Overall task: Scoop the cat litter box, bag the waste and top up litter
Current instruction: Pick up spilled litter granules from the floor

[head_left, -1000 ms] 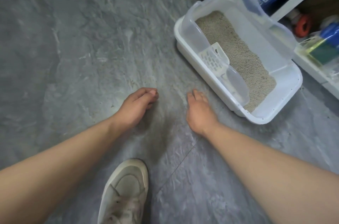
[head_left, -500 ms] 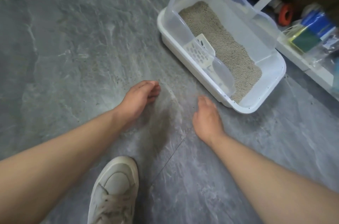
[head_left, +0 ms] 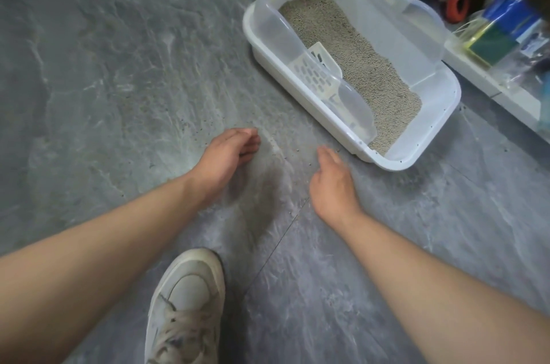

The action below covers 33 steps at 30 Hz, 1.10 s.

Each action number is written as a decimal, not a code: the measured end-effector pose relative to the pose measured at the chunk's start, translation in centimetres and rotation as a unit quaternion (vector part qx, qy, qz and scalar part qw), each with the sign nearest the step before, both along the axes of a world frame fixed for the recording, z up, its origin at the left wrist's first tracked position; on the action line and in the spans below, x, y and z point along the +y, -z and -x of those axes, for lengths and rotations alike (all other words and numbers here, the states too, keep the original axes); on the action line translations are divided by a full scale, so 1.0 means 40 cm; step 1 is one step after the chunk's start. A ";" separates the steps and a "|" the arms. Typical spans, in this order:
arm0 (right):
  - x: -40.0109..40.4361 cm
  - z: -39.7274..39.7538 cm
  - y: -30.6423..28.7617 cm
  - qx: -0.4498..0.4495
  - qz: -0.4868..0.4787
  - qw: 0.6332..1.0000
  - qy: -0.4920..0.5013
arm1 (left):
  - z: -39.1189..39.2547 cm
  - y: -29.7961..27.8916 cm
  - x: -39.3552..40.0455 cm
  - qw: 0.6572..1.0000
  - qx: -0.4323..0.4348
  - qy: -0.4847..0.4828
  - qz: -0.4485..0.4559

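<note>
Grey stone-patterned floor fills most of the view, with a white litter box sitting at the upper right, its clear plastic rim raised around beige litter and a white slotted scoop leaning against its near wall. Both hands hover low over the floor just in front of the box, holding nothing: the left hand has its fingers loosely curled, while the right hand is flat with fingers extended toward scattered litter grains. 1 white sneaker shows at the bottom edge.
</note>
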State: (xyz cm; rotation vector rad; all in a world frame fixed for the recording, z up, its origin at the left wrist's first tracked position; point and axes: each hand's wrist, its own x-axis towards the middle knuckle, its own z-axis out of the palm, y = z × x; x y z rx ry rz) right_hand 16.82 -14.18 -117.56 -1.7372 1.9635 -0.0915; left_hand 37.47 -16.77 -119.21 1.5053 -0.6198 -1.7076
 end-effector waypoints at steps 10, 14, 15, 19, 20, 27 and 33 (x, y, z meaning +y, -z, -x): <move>0.018 -0.010 0.005 0.033 -0.008 0.999 -0.042 | 0.001 0.000 0.011 0.999 -0.041 0.031 0.007; 0.004 0.021 0.002 0.082 0.002 0.996 0.041 | -0.007 -0.004 0.015 0.990 -0.114 0.070 0.034; 0.006 0.024 0.002 0.090 -0.013 0.995 0.048 | -0.011 -0.004 0.019 0.977 -0.174 0.106 0.058; 0.033 0.004 -0.001 0.075 -0.039 0.996 -0.018 | -0.020 -0.004 0.030 0.896 -0.354 0.209 0.168; 0.037 0.001 -0.002 0.068 -0.036 0.996 -0.036 | -0.022 -0.002 0.031 0.884 -0.369 0.222 0.181; 0.019 0.021 -0.002 0.089 -0.027 0.995 0.035 | -0.032 0.002 0.030 0.853 -0.404 0.245 0.221; 0.044 -0.003 -0.012 0.052 -0.045 0.996 -0.062 | -0.045 0.018 0.031 0.738 -0.514 0.298 0.319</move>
